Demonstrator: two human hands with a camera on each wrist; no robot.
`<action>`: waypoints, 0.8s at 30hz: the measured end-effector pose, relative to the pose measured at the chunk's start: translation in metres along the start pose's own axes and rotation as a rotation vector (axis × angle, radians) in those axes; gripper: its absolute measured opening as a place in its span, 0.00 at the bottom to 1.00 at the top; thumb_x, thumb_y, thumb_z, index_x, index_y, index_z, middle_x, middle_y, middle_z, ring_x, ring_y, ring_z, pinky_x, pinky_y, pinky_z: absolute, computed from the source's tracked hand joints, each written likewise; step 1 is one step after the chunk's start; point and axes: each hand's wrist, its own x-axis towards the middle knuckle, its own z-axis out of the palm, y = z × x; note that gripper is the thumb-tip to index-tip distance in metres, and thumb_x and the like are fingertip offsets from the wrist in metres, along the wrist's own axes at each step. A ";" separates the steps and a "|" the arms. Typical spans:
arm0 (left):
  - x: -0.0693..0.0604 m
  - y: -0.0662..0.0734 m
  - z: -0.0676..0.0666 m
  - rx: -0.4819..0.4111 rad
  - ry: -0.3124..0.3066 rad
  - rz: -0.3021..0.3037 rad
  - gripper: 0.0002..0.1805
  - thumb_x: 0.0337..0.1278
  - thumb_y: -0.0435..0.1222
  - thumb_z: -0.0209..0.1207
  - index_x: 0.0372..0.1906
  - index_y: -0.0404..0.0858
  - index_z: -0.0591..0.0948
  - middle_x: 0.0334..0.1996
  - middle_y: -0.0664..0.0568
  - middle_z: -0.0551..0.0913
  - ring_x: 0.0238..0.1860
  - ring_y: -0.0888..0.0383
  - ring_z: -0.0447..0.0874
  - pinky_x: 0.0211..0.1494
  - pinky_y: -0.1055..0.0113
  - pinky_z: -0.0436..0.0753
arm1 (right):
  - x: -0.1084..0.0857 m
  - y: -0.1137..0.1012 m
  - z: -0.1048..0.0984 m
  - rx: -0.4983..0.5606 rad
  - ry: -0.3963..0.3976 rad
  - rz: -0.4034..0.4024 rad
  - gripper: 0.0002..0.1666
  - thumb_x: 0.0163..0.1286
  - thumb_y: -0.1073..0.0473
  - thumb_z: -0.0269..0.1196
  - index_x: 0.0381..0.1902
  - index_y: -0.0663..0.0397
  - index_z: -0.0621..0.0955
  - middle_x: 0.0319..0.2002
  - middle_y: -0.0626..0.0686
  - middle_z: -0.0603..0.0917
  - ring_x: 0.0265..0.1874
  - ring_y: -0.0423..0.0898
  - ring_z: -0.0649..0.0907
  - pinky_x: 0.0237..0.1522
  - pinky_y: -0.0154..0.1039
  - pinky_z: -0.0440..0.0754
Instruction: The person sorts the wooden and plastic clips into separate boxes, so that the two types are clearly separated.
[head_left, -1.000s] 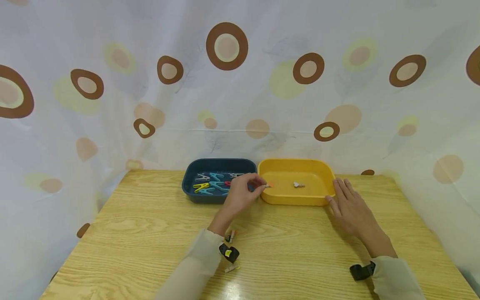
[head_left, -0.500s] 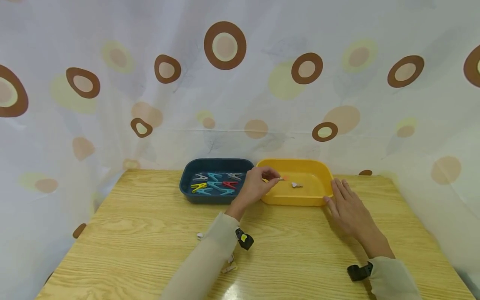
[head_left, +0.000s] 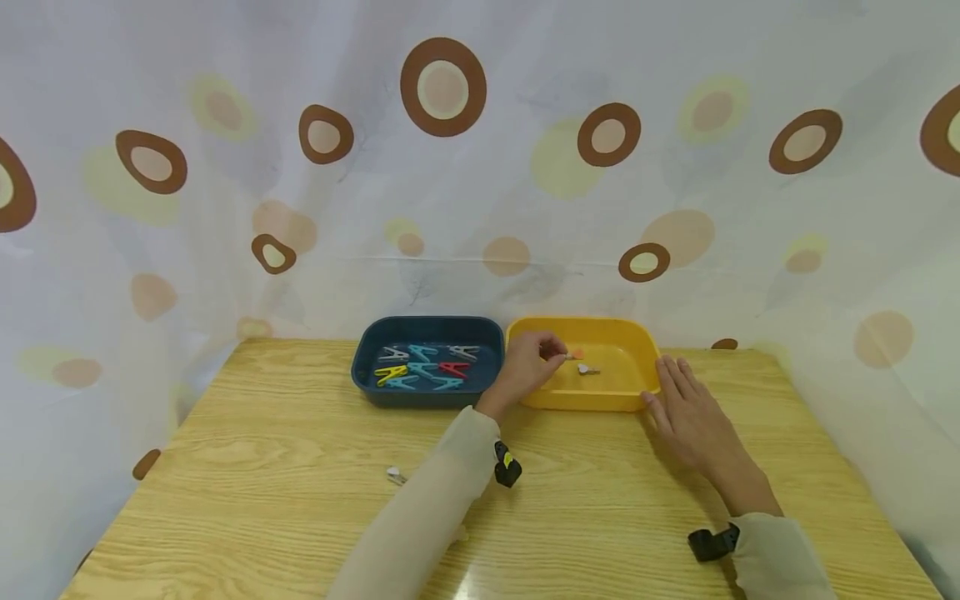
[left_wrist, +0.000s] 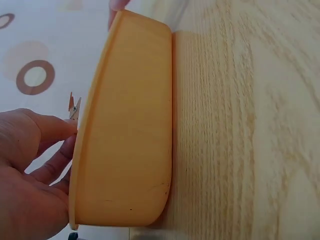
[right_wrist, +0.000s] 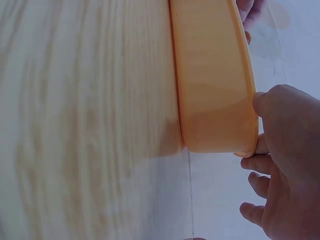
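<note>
Over the left part of the yellow tray (head_left: 592, 402), the left hand (head_left: 525, 367) pinches a small wooden clip (left_wrist: 74, 110) with an orange end between thumb and fingertips. A similar clip with a white heart (head_left: 584, 369) lies on the tray floor, just right of those fingertips. The right hand (head_left: 693, 425) rests at the tray's right end; in the right wrist view its thumb touches the rim and the fingers (right_wrist: 260, 184) extend loosely beside it.
A dark blue tray (head_left: 427, 401) holding several coloured clothespins (head_left: 453, 367) stands against the yellow tray's left side. On the table (head_left: 285, 467), a small heart clip (head_left: 395, 475) lies left of the left sleeve, and another small piece (head_left: 460, 534) is partly hidden by it. A patterned cloth hangs behind.
My left hand has moved right with its clip, from the yellow tray's left edge to over its inside. The right hand has stayed at the tray's right end.
</note>
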 end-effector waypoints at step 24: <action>0.012 -0.006 0.024 0.316 0.042 -0.081 0.03 0.69 0.35 0.64 0.36 0.45 0.85 0.32 0.59 0.83 0.32 0.62 0.77 0.37 0.71 0.77 | -0.002 -0.001 0.001 -0.020 -0.011 0.008 0.42 0.86 0.46 0.43 0.79 0.75 0.50 0.78 0.74 0.52 0.77 0.71 0.51 0.74 0.66 0.52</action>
